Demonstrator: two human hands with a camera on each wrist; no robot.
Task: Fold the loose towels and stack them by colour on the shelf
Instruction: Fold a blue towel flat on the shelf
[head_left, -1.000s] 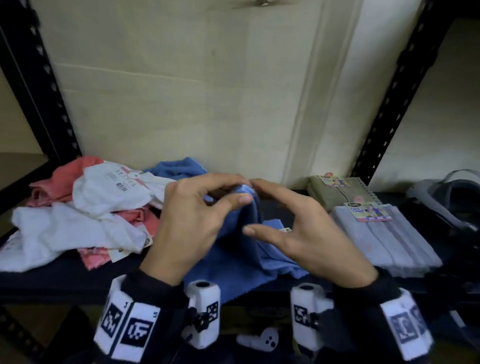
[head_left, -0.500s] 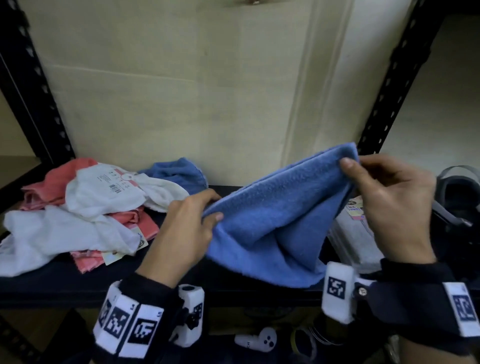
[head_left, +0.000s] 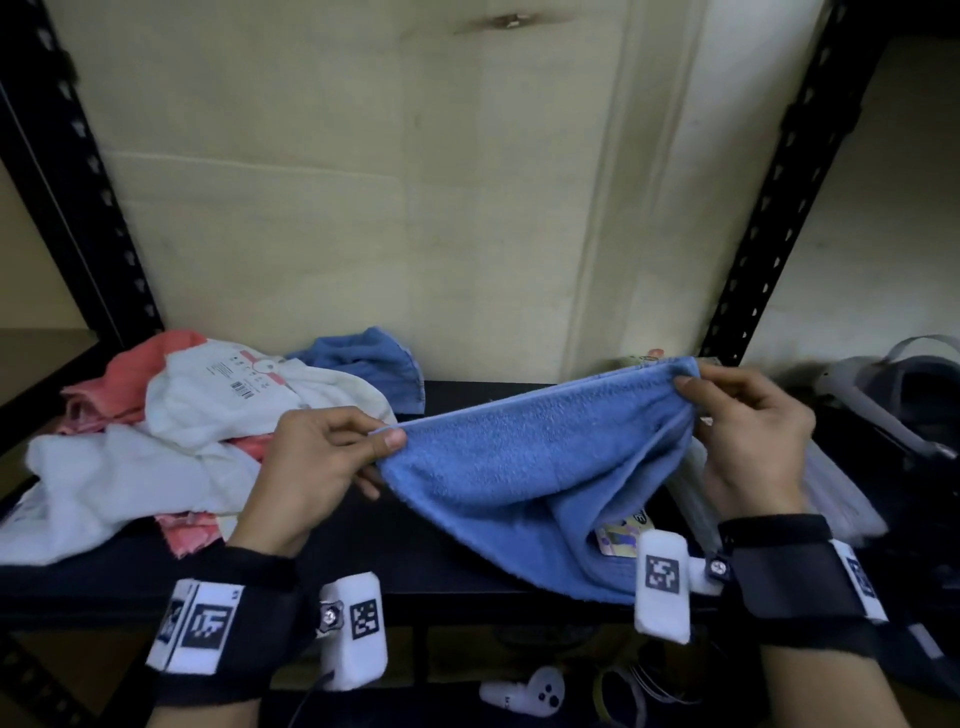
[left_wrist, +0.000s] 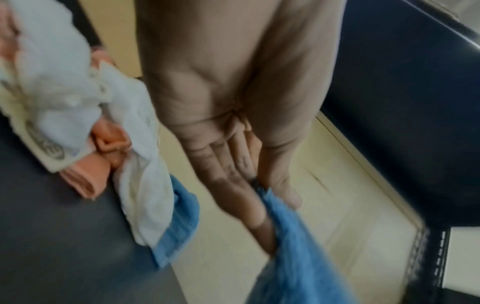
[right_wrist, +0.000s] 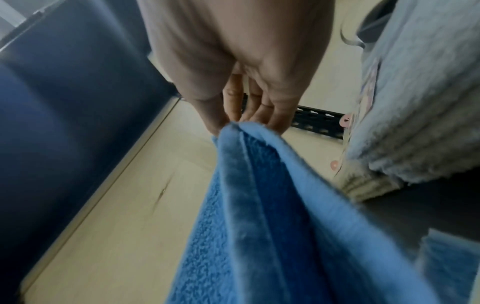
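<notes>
both hands pinch the blue towel (head_left: 524, 467) taut: left hand (head_left: 317, 467) low, right hand (head_left: 748, 431) higher, its long edge running between them above the shelf's (head_left: 415, 566) front edge.

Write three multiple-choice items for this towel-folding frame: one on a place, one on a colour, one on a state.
1. Where does the loose heap of white and pink towels lie?
A. On the shelf, to the left of the left hand
B. On the floor under the shelf
C. On the grey folded stack

2. What colour is the towel held up between the hands?
A. White
B. Pink
C. Blue

3. How is that towel held?
A. Lying flat, untouched
B. Stretched between both hands, pinched at its top edge
C. Dangling from one hand only

Answers: 1 A, the heap sits on the dark shelf board beside the left hand. 2 C, all three views show blue cloth. 3 B, the left hand and right hand each pinch one end of the top edge.
</notes>
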